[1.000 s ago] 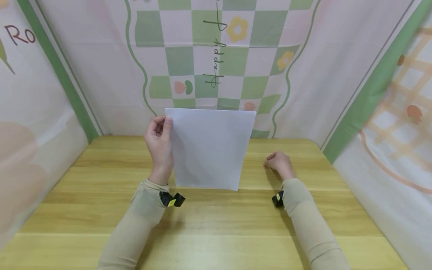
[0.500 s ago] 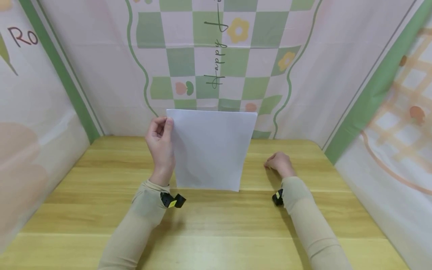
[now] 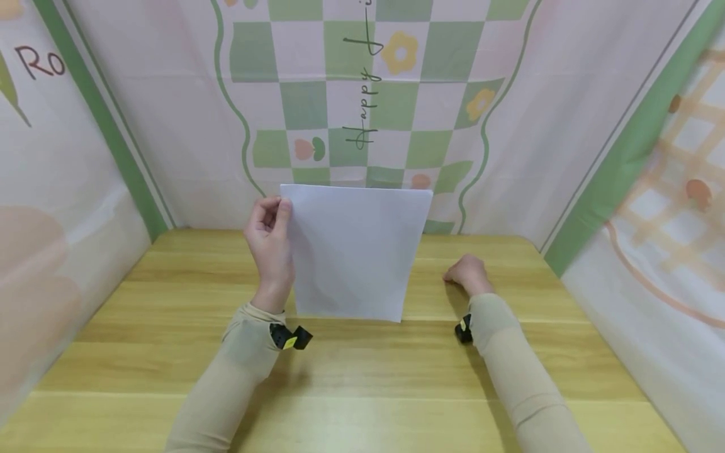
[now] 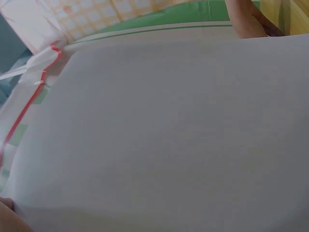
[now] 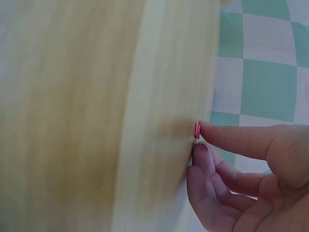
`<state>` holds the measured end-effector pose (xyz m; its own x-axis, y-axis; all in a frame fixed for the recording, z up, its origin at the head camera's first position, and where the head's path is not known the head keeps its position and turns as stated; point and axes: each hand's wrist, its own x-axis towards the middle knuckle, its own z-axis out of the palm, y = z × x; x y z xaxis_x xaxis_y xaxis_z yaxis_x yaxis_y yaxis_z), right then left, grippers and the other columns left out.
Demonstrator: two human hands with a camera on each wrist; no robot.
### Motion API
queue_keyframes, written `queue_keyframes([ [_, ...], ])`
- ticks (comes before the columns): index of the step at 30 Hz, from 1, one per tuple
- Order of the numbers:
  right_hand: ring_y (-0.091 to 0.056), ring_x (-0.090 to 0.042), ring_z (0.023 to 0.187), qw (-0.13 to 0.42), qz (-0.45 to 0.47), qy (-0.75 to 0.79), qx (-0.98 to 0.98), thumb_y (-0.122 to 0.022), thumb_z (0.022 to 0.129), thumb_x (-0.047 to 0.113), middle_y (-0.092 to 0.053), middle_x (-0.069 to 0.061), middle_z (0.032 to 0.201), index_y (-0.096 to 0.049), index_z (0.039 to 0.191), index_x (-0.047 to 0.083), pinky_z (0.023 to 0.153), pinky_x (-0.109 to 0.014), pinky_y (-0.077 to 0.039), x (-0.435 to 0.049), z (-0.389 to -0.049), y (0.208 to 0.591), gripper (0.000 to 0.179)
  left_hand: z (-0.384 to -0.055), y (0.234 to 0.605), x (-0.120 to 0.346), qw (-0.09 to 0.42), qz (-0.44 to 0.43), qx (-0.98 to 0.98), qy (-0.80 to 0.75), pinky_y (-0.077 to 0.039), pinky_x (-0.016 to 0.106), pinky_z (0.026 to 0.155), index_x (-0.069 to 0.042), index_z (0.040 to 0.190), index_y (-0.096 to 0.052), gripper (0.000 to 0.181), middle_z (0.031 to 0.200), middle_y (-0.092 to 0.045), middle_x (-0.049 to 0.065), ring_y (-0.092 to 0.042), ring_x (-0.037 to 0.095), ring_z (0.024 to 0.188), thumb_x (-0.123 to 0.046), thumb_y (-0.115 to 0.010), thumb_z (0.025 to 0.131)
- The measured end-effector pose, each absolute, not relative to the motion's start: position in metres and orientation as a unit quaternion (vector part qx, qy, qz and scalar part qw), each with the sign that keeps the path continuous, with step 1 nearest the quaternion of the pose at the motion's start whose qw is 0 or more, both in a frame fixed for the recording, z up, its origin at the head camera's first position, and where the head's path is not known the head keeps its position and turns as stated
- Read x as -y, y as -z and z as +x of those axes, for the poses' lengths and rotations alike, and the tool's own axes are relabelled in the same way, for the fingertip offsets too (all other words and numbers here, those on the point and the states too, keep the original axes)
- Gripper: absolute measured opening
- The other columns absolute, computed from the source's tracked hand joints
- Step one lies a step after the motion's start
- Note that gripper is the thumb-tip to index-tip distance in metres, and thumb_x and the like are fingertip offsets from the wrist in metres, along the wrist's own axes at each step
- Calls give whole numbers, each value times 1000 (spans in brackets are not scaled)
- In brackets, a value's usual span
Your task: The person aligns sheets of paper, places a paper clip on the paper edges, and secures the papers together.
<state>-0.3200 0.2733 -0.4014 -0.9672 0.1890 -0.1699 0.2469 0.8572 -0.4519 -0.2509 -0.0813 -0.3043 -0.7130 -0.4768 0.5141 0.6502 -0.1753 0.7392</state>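
A white paper (image 3: 357,251) hangs upright above the table, blank on the side that shows. My left hand (image 3: 269,242) pinches its upper left edge between thumb and fingers. In the left wrist view the paper (image 4: 164,135) fills most of the picture, and only a bit of the left hand (image 4: 12,217) shows. Over the table to the right of the paper, my right hand (image 3: 469,275) is held apart from it. In the right wrist view that hand (image 5: 251,169) pinches a small pink looped thing, like a paper clip (image 5: 197,130), mostly hidden at the fingertips.
The wooden table (image 3: 362,396) spreads under both arms. A printed cloth (image 3: 391,107) with green and white checks hangs behind its far edge, and more cloth flanks both sides. A small black camera sits on the left wrist (image 3: 291,337) and another on the right wrist (image 3: 464,329).
The right hand and its wrist have turned slightly, with the wrist camera shifting a little left. The left hand and the paper stay nearly still; the whole view has drifted slightly.
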Motion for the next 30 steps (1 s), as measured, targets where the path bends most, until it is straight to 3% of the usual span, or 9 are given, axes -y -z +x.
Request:
queue_keyframes([
  [6, -51, -41, 105, 73, 132, 248, -957, -70, 80, 20, -50, -37, 123, -58, 106, -14, 102, -52, -39, -270, -321, 399, 45, -251, 304, 82, 367, -83, 526, 763, -47, 23, 79, -2, 95, -59, 18, 90, -58, 3, -54, 14, 83, -18, -64, 91],
  [10, -51, -37, 96, 67, 131, 238, -960, -70, 78, 18, -54, -35, 116, -61, 91, -9, 95, -49, -43, -269, -321, 399, 32, -251, 304, 81, 364, -82, 525, 765, -46, 23, 79, -1, 95, -59, 19, 89, -57, 1, -54, 14, 83, -18, -64, 90],
  [16, -53, -29, 77, 67, 125, 232, -963, -69, 79, 18, -60, -26, 97, -60, 80, -3, 76, -40, -48, -271, -322, 399, 23, -251, 305, 81, 364, -85, 521, 768, -45, 22, 77, -3, 94, -60, 16, 87, -57, 0, -53, 13, 82, -18, -64, 90],
  [20, -51, -19, 58, 76, 119, 242, -960, -66, 80, 15, -60, -15, 75, -61, 78, -3, 59, -29, -44, -272, -322, 399, 19, -252, 306, 80, 367, -94, 511, 772, -45, 23, 76, -2, 94, -60, 15, 86, -57, 0, -53, 14, 81, -16, -64, 90],
  [24, -48, -13, 49, 85, 114, 254, -957, -64, 80, 13, -56, -7, 60, -62, 77, -2, 54, -26, -41, -273, -323, 399, 16, -252, 306, 79, 369, -96, 510, 771, -45, 23, 76, 0, 94, -59, 16, 86, -57, -1, -53, 13, 81, -15, -64, 90],
  [30, -47, -12, 49, 95, 109, 258, -955, -62, 81, 13, -52, -3, 56, -59, 74, 0, 54, -26, -41, -275, -324, 400, 15, -251, 305, 79, 371, -97, 513, 768, -44, 23, 76, 5, 97, -58, 22, 86, -57, -1, -53, 13, 81, -16, -64, 91],
])
